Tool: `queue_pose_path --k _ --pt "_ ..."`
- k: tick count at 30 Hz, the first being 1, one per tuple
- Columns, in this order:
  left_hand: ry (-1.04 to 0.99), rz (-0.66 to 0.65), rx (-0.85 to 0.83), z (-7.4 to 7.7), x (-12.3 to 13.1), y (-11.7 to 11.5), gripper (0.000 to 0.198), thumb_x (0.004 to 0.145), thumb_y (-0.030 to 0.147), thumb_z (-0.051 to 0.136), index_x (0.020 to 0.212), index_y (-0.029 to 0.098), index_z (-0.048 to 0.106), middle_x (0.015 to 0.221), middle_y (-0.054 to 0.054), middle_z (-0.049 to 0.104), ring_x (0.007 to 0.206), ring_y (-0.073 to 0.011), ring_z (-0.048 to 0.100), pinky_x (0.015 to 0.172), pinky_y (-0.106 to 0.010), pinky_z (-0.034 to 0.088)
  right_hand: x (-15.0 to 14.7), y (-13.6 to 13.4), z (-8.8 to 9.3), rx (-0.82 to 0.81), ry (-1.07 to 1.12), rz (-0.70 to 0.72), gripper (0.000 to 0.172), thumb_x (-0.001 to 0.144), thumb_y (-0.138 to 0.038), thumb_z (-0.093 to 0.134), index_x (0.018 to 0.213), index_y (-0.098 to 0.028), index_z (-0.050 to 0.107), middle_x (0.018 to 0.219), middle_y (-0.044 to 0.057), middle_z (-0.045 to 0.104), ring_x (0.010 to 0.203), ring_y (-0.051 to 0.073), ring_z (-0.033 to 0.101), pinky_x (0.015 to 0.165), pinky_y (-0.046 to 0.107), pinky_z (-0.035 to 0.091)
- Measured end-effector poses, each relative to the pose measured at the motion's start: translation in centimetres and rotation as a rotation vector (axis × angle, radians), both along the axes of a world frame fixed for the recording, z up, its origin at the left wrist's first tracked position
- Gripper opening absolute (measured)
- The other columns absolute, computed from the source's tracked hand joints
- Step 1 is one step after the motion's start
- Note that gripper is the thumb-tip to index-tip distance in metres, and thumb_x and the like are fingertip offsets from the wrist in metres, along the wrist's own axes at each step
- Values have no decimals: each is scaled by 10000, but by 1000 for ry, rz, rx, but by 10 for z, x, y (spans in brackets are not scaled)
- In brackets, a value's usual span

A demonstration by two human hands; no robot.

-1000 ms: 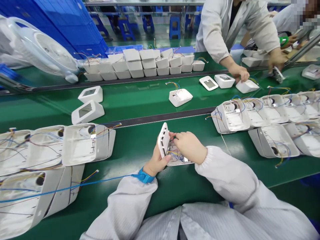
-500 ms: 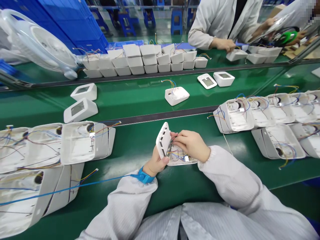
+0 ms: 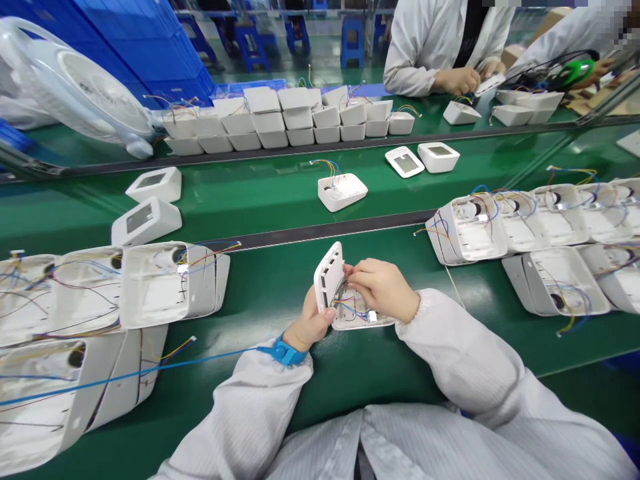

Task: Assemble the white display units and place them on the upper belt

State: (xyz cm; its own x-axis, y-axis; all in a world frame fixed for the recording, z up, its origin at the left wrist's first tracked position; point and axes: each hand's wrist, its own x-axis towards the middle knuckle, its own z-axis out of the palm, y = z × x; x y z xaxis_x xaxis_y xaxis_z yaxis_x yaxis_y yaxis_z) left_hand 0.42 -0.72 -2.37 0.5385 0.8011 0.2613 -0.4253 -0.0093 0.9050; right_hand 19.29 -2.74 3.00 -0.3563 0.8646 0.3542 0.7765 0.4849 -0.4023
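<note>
My left hand (image 3: 311, 325) grips a white front cover (image 3: 329, 277), tilted up on edge with dark slots along its face. Below and to the right of it, a white housing (image 3: 356, 325) lies open on the green bench, with coloured wires and a white connector (image 3: 372, 316) inside. Over this housing, my right hand (image 3: 383, 287) has its fingertips pinched together at the inner side of the cover, where thin wires run. Exactly what the fingertips hold is hidden. A blue wrist strap (image 3: 286, 351) with a cord circles my left wrist.
Open white housings with wires stand in rows at left (image 3: 155, 287) and right (image 3: 470, 230). On the belt (image 3: 250, 193) lie a wired housing (image 3: 343, 192) and several units with screens. Beyond are stacked housings (image 3: 267, 123), a fan (image 3: 80, 80) and a co-worker's hands (image 3: 457, 80).
The units on the belt have shifted left. Across the bench, the co-worker's hand has left a housing and is now at a white part. My hands have barely moved.
</note>
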Motion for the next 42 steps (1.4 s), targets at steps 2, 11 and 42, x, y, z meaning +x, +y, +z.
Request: queue_pose_path --k 2,11,42 --pt "-2 -1 37 1 0 2 647 829 527 647 1376 197 546 1427 -140 549 1322 -362 513 1155 -521 376 0 0 0 19 -5 9 250 979 -213 497 871 -194 721 882 47 696 837 168 582 748 302 438" --pt "139 2 152 4 2 3 736 840 567 610 1456 195 457 1460 -152 513 1352 -372 482 1171 -556 340 -4 3 -5 95 -96 -34 217 950 -235 567 771 -166 668 794 57 648 795 182 571 689 313 407" --pt "295 54 355 16 3 2 844 858 517 645 1541 245 232 1496 -160 397 1368 -349 427 1147 -540 357 12 -1 16 -131 -286 62 133 907 -202 635 894 -207 767 1090 70 690 1004 224 524 764 350 380"
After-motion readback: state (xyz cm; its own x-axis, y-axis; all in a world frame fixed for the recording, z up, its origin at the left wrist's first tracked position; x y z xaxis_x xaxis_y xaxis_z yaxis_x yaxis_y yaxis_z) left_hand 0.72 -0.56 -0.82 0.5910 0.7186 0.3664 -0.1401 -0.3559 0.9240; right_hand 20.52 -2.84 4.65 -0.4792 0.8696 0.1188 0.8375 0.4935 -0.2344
